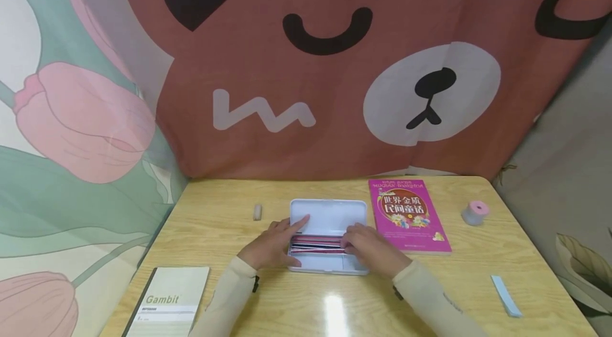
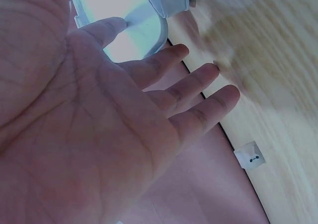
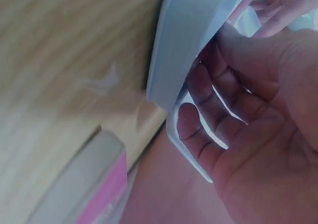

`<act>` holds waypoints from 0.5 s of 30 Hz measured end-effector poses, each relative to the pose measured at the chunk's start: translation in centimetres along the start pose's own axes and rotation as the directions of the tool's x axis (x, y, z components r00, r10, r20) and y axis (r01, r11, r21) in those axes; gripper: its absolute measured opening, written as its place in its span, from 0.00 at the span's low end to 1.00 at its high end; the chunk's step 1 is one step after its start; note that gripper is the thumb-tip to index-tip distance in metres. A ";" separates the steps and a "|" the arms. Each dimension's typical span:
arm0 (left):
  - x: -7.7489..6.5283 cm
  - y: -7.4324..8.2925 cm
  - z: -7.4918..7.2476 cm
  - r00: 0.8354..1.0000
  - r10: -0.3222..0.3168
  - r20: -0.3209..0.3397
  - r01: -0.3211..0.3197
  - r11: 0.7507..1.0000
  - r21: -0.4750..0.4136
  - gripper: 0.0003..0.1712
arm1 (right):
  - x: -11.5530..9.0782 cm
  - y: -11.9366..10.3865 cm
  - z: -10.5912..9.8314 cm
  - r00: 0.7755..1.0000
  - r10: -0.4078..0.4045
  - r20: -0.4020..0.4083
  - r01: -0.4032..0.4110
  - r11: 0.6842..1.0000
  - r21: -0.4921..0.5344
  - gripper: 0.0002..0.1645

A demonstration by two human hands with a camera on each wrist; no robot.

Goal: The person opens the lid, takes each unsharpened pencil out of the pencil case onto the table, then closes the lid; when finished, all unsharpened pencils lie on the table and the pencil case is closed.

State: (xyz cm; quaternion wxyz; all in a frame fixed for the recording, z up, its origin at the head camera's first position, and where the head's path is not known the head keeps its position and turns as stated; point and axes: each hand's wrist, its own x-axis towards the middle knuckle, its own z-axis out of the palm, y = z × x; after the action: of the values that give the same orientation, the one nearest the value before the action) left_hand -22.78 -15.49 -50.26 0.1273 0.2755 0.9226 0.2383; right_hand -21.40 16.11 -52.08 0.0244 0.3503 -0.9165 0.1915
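Observation:
A white pencil case lies open on the table, its lid leaning back on the far side. Several thin pencils, pink, dark and white, lie lengthwise in it. At the case's left end is my left hand, thumb at the near corner and index finger against the lid; the left wrist view shows its fingers extended. My right hand reaches over the right end, its curled fingers at the pencils' right ends. In the right wrist view the case wall hides some of that hand's fingertips.
A pink book lies just right of the case, with a pink-topped roll beyond it. A light blue strip is at the near right. An eraser-like block sits left of the case, and a notebook at the near left.

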 end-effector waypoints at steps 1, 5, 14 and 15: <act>0.0 0.0 0.0 1.000 -0.001 0.001 0.001 1.000 -0.003 0.64 | 0.0 0.0 0.0 1.000 -0.006 -0.008 0.006 1.000 0.007 0.08; 0.0 0.0 -0.1 1.000 -0.025 0.013 0.025 1.000 -0.008 0.64 | -0.1 -0.4 -0.3 1.000 0.010 -0.026 -0.009 0.999 0.045 0.08; 0.1 -0.2 0.1 0.998 -0.046 0.032 0.047 0.998 -0.031 0.64 | -4.3 1.0 -4.2 0.990 0.141 -0.008 -0.138 0.978 0.154 0.08; 0.1 -0.2 0.1 0.998 -0.046 0.032 0.047 0.998 -0.035 0.64 | -5.2 1.3 -4.6 0.989 0.149 -0.004 -0.147 0.974 0.170 0.08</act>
State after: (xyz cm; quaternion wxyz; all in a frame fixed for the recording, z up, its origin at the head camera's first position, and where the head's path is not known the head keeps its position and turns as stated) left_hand -22.85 -15.53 -50.44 0.1519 0.2552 0.9223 0.2472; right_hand -18.75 22.03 -49.17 -0.0123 0.2803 -0.9202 0.2729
